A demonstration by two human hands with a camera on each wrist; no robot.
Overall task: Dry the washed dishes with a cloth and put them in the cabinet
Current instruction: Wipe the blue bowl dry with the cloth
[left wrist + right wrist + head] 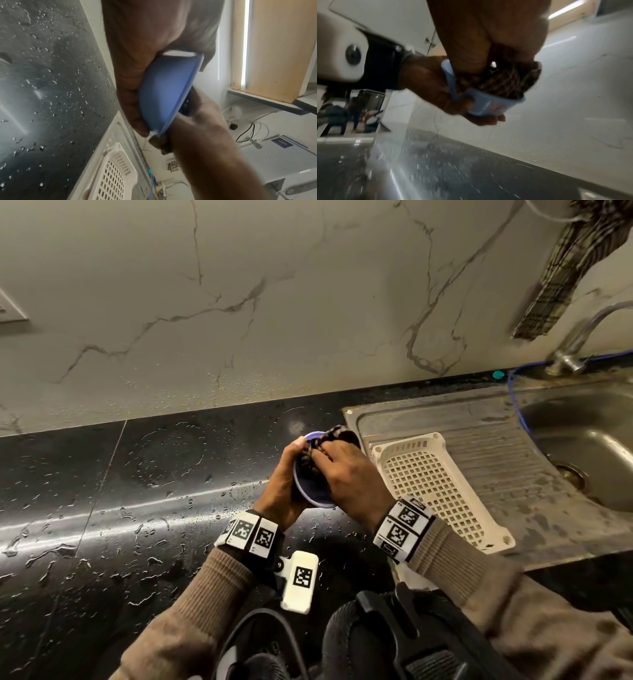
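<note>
A small blue bowl (pixel 313 494) is held above the wet black counter, just left of the sink unit. My left hand (pixel 286 474) grips the bowl from outside, fingers under its base and thumb on the rim. In the left wrist view the blue bowl (pixel 164 92) fills the palm of that left hand (pixel 137 67). My right hand (pixel 346 474) holds a dark checked cloth (pixel 329 440) bunched inside the bowl. In the right wrist view the cloth (pixel 503 82) is stuffed into the bowl (pixel 488 102) under my right hand (pixel 481 40).
An empty white plastic drying basket (pixel 442 491) lies on the steel drainboard (pixel 507 446) right of my hands. The sink basin (pixel 589 440) and tap (pixel 575 340) are at far right. A second checked cloth (pixel 575 265) hangs on the wall. Water drops cover the counter (pixel 137 491).
</note>
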